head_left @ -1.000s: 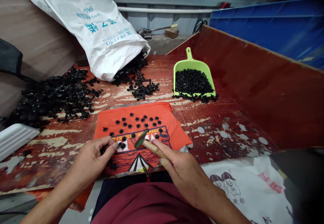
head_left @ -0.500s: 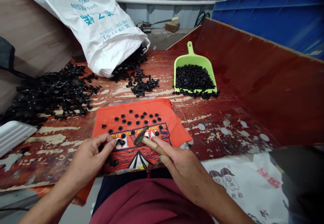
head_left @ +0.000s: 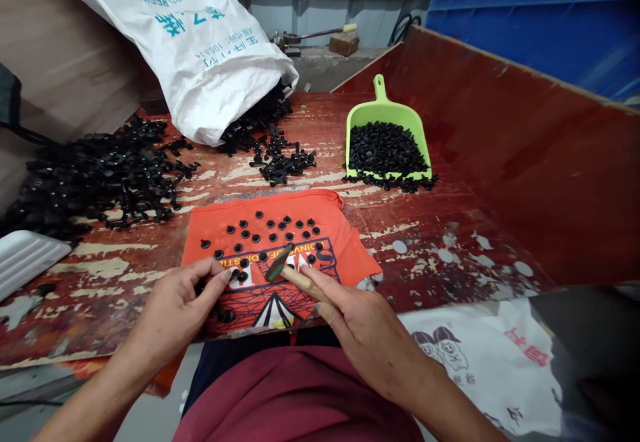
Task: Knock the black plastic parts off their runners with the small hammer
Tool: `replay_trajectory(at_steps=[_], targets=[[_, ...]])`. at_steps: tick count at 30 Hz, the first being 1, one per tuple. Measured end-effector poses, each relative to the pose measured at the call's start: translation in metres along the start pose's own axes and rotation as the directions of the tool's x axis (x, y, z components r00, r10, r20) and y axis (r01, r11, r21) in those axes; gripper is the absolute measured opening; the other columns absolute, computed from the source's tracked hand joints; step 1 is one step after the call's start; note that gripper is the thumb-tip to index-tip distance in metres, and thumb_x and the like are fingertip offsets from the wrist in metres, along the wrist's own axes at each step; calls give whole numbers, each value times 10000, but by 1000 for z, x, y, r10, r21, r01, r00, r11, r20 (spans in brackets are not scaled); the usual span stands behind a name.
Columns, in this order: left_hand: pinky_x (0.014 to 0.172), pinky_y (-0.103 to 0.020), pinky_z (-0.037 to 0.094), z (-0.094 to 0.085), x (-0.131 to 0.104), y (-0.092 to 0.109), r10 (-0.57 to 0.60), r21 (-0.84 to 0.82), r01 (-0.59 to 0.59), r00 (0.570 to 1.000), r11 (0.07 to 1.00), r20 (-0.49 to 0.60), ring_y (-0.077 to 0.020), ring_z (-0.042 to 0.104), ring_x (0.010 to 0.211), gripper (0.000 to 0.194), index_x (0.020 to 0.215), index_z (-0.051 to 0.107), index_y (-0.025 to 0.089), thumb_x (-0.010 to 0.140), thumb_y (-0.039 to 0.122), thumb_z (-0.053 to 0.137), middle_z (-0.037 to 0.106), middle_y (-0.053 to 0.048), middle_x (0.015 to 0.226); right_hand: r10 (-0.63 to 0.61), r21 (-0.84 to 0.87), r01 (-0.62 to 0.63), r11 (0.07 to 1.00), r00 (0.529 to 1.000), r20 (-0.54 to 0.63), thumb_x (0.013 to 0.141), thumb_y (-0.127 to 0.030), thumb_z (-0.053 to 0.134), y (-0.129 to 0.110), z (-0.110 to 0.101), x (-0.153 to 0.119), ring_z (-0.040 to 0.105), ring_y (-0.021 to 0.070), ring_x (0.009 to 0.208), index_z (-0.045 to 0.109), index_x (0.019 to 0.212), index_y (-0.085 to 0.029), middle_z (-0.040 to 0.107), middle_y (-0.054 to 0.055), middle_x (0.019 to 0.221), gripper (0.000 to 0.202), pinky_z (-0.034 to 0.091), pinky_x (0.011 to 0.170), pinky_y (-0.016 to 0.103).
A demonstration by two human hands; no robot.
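Observation:
An orange cloth lies on the worn red table in front of me, with several small black round parts spread over it. My left hand rests at the cloth's left edge, its fingertips pinching black parts by the thumb. My right hand grips a small tool with a wooden handle and a dark green tip, the tip resting among the parts near the cloth's middle.
A green scoop full of black parts sits far right. A white sack spills black sprues at the back; a large pile lies left. A white tray is at the left edge, a red board wall right.
Both hands hold nearly the same pose. The view has tilted slightly, shifting everything a little upward in the picture.

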State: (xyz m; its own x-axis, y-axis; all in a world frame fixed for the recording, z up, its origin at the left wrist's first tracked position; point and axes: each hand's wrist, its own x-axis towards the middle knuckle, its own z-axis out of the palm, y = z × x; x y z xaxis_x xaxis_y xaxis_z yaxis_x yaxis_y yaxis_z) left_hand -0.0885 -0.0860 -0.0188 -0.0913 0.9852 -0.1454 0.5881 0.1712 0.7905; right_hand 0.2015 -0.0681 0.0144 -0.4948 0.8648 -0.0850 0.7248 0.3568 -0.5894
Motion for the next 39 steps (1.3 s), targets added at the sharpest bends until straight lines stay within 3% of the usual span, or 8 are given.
replay_trajectory(at_steps=[6, 11, 17, 24, 27, 32, 39], targets=[[518, -218, 390, 0, -1, 3, 11, 38, -10, 1000, 999, -12, -134, 497, 559, 309, 718, 592, 207, 873, 470, 551, 547, 38, 599, -27, 51, 25, 998, 999, 26, 1006, -159, 464, -3, -2, 1, 708, 183, 1077, 353, 1483, -487, 582, -60, 1425, 590, 554, 948, 325], [573, -241, 376, 0, -2, 10, 57, 211, -56, 998, 976, 1, -140, 502, 573, 355, 714, 552, 220, 933, 483, 457, 536, 44, 605, -45, 94, 41, 995, 998, 38, 1036, -167, 425, -3, -2, 2, 669, 179, 1154, 302, 1477, -556, 478, -117, 1505, 601, 527, 1003, 362], [665, -295, 357, -3, 0, 24, 168, 473, -123, 984, 872, -53, -166, 555, 551, 348, 650, 567, 228, 902, 444, 464, 613, 30, 567, -30, 12, 30, 999, 999, -12, 999, -175, 490, 0, 1, 0, 731, 213, 1023, 387, 1498, -396, 683, 7, 1300, 556, 584, 898, 347], [639, -296, 339, -1, -2, 25, 166, 454, -132, 986, 881, -34, -162, 533, 518, 369, 650, 533, 225, 927, 445, 428, 584, 32, 538, -64, 50, 63, 997, 998, 25, 1007, -134, 443, -1, -2, -1, 707, 164, 1067, 319, 1495, -508, 530, -85, 1474, 627, 562, 938, 321], [638, -294, 340, 0, -3, 26, 148, 436, -121, 989, 892, -27, -160, 538, 518, 366, 652, 537, 223, 928, 439, 427, 586, 34, 536, -97, 43, 95, 995, 995, 37, 1012, -134, 420, -1, -4, -2, 712, 160, 1046, 314, 1524, -437, 571, -45, 1444, 604, 563, 927, 306], [634, -292, 339, 0, -1, 26, 145, 429, -120, 989, 895, -26, -156, 531, 516, 358, 645, 529, 221, 920, 428, 428, 582, 36, 532, -128, -91, 123, 988, 991, -48, 986, -155, 440, -8, -1, 2, 741, 187, 886, 379, 1530, -322, 744, 44, 1178, 572, 596, 801, 290], [597, -281, 323, 0, 2, 27, 121, 411, -86, 991, 908, -62, -153, 524, 509, 260, 665, 522, 225, 865, 379, 462, 569, 45, 522, -229, -124, 215, 969, 967, -112, 1012, -202, 405, -25, 11, 17, 726, 228, 935, 340, 1551, -266, 737, 87, 1141, 546, 586, 839, 340]])
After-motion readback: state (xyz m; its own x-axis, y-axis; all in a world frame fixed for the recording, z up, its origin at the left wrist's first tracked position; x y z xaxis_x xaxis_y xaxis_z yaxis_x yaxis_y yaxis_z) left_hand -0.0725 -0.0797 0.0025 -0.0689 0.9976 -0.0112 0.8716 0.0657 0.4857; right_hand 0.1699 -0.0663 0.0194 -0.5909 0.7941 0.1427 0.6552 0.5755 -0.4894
